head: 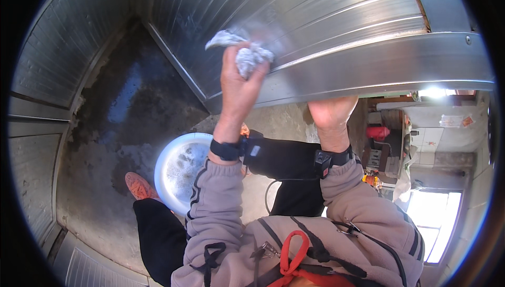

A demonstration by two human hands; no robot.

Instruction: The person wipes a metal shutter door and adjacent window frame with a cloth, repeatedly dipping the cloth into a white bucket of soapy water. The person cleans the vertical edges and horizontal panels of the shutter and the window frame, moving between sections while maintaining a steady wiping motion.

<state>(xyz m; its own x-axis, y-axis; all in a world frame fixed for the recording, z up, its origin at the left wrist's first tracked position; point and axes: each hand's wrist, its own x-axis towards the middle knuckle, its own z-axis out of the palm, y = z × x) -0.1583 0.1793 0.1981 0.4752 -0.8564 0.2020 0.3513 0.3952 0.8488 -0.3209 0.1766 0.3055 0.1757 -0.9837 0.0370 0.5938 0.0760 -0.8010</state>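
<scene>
My left hand (241, 76) grips a wet, crumpled grey-white cloth (254, 56) against the ribbed metal door panel (315, 22). Part of the cloth sticks out to the left of my fingers, and the panel around it looks wet and blurred. My right hand (333, 111) is at the lower edge of the door's smooth metal frame (378, 64), palm partly in view. Its fingers disappear behind that edge, so their grip is hidden. Below my left wrist, a pale round basin (159, 176) of sudsy water (185, 168) stands on the concrete floor.
Wet dark patches spread over the concrete floor (118, 137). Another ribbed metal panel (75, 38) rises at the left. My orange shoe (141, 186) is beside the basin. A cable (269, 192) loops near my right leg. Cluttered shelving (382, 145) and a bright window (434, 224) lie at the right.
</scene>
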